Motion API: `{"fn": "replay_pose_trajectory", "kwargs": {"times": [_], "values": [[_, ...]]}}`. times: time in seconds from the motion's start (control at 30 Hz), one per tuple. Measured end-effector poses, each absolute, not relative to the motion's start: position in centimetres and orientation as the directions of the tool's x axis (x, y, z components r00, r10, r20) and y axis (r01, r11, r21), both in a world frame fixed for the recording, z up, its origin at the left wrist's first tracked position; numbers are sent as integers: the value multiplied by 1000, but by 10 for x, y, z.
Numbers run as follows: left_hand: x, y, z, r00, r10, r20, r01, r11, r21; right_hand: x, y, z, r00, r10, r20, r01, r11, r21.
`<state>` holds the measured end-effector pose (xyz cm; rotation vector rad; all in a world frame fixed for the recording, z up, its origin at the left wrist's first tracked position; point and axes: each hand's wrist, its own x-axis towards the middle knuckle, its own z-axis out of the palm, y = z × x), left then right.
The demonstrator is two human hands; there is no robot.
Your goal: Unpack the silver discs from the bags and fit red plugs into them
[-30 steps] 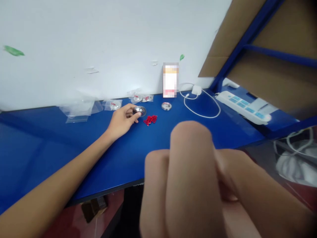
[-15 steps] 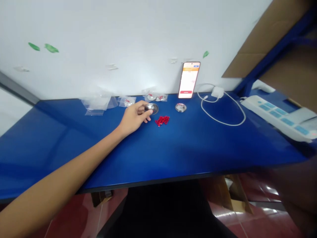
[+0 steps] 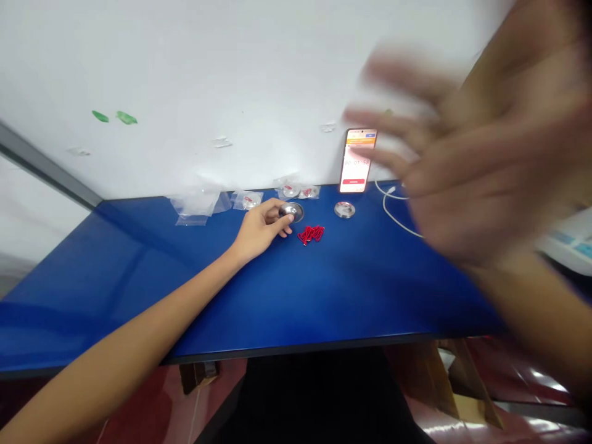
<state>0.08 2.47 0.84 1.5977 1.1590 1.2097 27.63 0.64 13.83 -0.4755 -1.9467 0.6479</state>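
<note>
My left hand (image 3: 263, 229) is closed on the rim of a small round metal dish (image 3: 292, 213), tilted just above the blue tabletop. Beside it lies a little heap of red cords (image 3: 311, 234) with bright ends. A second round metal dish (image 3: 345, 210) rests on the table to the right. Close to the camera, my right hand (image 3: 490, 148) is raised at the right and smeared by motion. Its fingers are spread, and I see nothing held in them. It covers part of the cable and the power strip.
A lit phone (image 3: 357, 166) leans against the white wall. Clear plastic bags (image 3: 198, 206) lie at the back left, and small bags holding round pieces with red bits (image 3: 250, 200) line the wall. A white cable (image 3: 393, 213) and a power strip (image 3: 576, 240) are at the right.
My right hand has come up into view at the right, before the phone and cable. My left hand still holds the metal dish; the whole view has shifted slightly.
</note>
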Motion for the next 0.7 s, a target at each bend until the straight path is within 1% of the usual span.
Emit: {"fn": "replay_pose_trajectory", "kwargs": {"times": [0.1,0.13,0.17,0.27,0.37,0.5,0.6,0.7], "values": [[8,18,14,101,977,186,87,-195,977,261,39,86,-525,694,493,33,596,-803],[11,15,16,101,980,169,58,-176,983,257,50,67,-567,711,415,74,546,-834],[14,12,18,108,982,155,38,-160,986,253,59,50,-584,717,379,84,519,-851],[21,4,21,154,981,120,24,-125,992,248,69,23,-607,720,336,34,446,-894],[26,1,23,186,980,76,28,-83,996,246,63,23,-633,718,291,-17,363,-932],[31,-2,25,188,980,61,6,-63,998,243,53,27,-607,760,232,-39,263,-964],[33,-5,29,189,978,83,-22,-81,996,243,51,25,-587,779,222,-61,231,-971],[33,-7,34,177,980,95,-45,-89,995,245,51,26,-582,774,248,-91,241,-966]]}}
